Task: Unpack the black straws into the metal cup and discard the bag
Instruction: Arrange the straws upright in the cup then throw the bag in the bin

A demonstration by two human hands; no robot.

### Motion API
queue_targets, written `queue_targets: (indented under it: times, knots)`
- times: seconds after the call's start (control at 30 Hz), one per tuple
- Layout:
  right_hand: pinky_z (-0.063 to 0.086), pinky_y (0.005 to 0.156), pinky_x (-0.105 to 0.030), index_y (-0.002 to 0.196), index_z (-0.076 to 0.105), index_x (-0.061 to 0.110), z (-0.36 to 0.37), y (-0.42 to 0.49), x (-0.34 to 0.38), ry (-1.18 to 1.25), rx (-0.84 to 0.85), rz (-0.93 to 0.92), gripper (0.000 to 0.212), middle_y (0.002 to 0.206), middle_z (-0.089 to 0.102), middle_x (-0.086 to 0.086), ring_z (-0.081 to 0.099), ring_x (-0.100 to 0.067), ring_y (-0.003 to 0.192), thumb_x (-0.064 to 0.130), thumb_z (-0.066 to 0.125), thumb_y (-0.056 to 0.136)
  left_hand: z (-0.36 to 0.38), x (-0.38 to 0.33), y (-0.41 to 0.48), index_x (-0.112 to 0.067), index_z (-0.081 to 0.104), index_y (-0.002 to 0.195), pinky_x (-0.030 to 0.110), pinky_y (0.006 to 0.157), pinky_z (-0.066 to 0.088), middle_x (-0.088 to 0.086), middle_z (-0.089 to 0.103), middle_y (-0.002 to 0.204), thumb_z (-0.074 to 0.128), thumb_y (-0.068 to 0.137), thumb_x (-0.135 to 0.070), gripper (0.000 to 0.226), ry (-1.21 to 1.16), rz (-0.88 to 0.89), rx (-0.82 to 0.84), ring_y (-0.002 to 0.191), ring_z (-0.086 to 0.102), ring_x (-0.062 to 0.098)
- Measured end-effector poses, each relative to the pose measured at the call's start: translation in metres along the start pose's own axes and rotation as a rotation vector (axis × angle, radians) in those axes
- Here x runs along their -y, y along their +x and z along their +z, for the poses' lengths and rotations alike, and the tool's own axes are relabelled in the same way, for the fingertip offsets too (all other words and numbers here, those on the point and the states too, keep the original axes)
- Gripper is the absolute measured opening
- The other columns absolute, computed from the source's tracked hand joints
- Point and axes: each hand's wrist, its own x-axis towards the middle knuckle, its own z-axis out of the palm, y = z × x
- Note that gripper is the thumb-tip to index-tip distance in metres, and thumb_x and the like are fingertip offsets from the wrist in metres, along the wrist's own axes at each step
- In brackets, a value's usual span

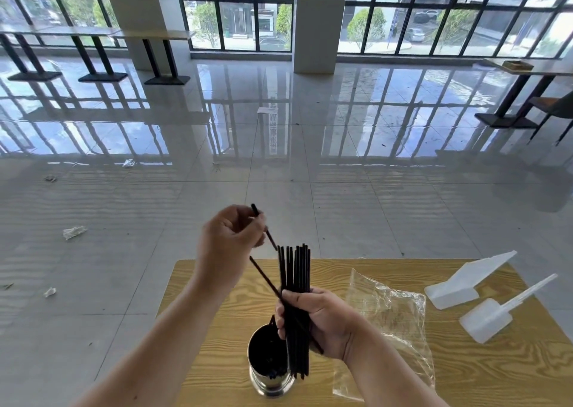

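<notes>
Nearest the viewer, on the wood-grain desk [217, 329], stands the metal cup [270, 375], a shiny open cylinder with dark straw ends already showing inside. Directly above and just right of the cup's mouth, the right hand [322, 323] has its grip pressed around a bundle of black straws [296, 298]: thin, stiff, matte rods, long axis nearly upright, lower ends hanging beside the cup's right rim rather than inside it. That hand is the nearer to the cup; the bundle likely needs only a small shift leftward and down to enter. Right of the cup lies the clear bag [390, 323], crinkled, glossy film, flat on the desk and seemingly emptied. Beyond the bag rest two white plastic scoops [471, 285]. Up and left of the cup, the left hand [229, 239] pinches a single straw [263, 226], slanted down toward the bundle's top.
</notes>
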Motion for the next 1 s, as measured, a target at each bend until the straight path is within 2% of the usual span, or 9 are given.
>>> queue_targets:
  times: [0.03, 0.13, 0.17, 0.37, 0.47, 0.6, 0.73, 0.9, 1.0]
  knots:
    - [0.060, 0.077, -0.043, 0.106, 0.068, 0.001, 0.001, 0.002, 0.001, 0.029, -0.002, -0.016, 0.009, 0.094, 0.066, -0.018, 0.068, -0.030, 0.082, 0.006, 0.070, 0.099, 0.003, 0.005, -0.009, -0.032, 0.078, 0.092, 0.034, 0.073, 0.064, 0.000, 0.080, 0.084, 0.076, 0.082, -0.045, 0.016, 0.088, 0.046, 0.010, 0.075, 0.075, 0.014]
    - [0.060, 0.075, -0.044, 0.112, 0.070, 0.001, 0.002, 0.007, 0.002, 0.077, -0.022, -0.053, 0.014, 0.095, 0.067, -0.019, 0.068, -0.031, 0.079, 0.004, 0.069, 0.099, 0.005, 0.018, -0.035, -0.040, 0.071, 0.091, 0.009, 0.066, 0.052, -0.023, 0.077, 0.085, 0.073, 0.087, -0.044, 0.006, 0.460, 0.273, -0.024, 0.079, 0.074, -0.001]
    - [0.060, 0.074, -0.043, 0.116, 0.068, 0.000, 0.002, 0.009, 0.001, 0.081, -0.031, -0.067, 0.017, 0.094, 0.068, -0.019, 0.068, -0.030, 0.078, 0.004, 0.069, 0.099, 0.005, 0.021, -0.042, -0.039, 0.070, 0.091, 0.008, 0.065, 0.051, -0.026, 0.075, 0.084, 0.074, 0.088, -0.041, 0.005, 0.538, 0.336, -0.038, 0.081, 0.073, -0.005]
    - [0.059, 0.070, -0.041, 0.128, 0.065, 0.002, -0.004, 0.019, 0.006, 0.155, -0.149, -0.171, 0.034, 0.093, 0.068, -0.014, 0.067, -0.026, 0.076, 0.008, 0.071, 0.096, -0.002, 0.015, -0.046, -0.017, 0.076, 0.094, 0.017, 0.077, 0.054, -0.011, 0.078, 0.093, 0.072, 0.092, -0.027, 0.011, 0.746, 0.699, -0.129, 0.087, 0.072, 0.005]
    - [0.060, 0.073, -0.040, 0.134, 0.065, -0.001, -0.005, 0.026, 0.008, 0.227, -0.195, -0.211, 0.041, 0.095, 0.070, -0.015, 0.069, -0.026, 0.079, 0.011, 0.068, 0.095, 0.000, 0.019, -0.049, -0.016, 0.076, 0.095, 0.021, 0.078, 0.058, -0.006, 0.079, 0.093, 0.075, 0.090, -0.021, 0.008, 0.847, 0.817, -0.008, 0.087, 0.073, 0.010]
    - [0.059, 0.087, -0.044, 0.130, 0.074, 0.003, -0.003, 0.030, 0.014, 0.221, -0.186, -0.205, 0.039, 0.102, 0.073, -0.015, 0.071, -0.029, 0.091, 0.019, 0.067, 0.095, 0.006, 0.033, -0.060, -0.017, 0.081, 0.106, 0.037, 0.076, 0.065, -0.006, 0.080, 0.099, 0.089, 0.080, -0.014, 0.028, 0.929, 0.687, 0.289, 0.095, 0.075, 0.015]
    - [0.061, 0.074, -0.040, 0.131, 0.071, 0.002, -0.003, 0.031, 0.016, 0.235, -0.231, -0.194, 0.034, 0.098, 0.072, -0.013, 0.071, -0.026, 0.081, 0.021, 0.061, 0.105, 0.005, 0.033, -0.061, -0.023, 0.079, 0.116, 0.031, 0.089, 0.060, -0.014, 0.077, 0.109, 0.086, 0.083, -0.028, 0.034, 0.904, 0.606, 0.397, 0.109, 0.065, 0.009]
    - [0.064, 0.076, -0.044, 0.130, 0.066, 0.002, -0.006, 0.028, 0.014, 0.195, -0.266, -0.179, 0.031, 0.105, 0.072, -0.021, 0.073, -0.034, 0.088, 0.015, 0.069, 0.102, 0.002, 0.030, -0.059, -0.037, 0.071, 0.130, 0.027, 0.104, 0.050, -0.025, 0.064, 0.130, 0.069, 0.088, -0.054, 0.045, 0.956, 0.506, 0.561, 0.124, 0.049, 0.002]
    - [0.064, 0.074, -0.045, 0.127, 0.065, 0.002, -0.007, 0.025, 0.015, 0.209, -0.258, -0.170, 0.029, 0.104, 0.072, -0.023, 0.073, -0.035, 0.084, 0.013, 0.070, 0.100, 0.000, 0.030, -0.058, -0.044, 0.066, 0.131, 0.019, 0.105, 0.045, -0.033, 0.056, 0.130, 0.066, 0.085, -0.066, 0.052, 0.921, 0.411, 0.553, 0.128, 0.043, -0.009]
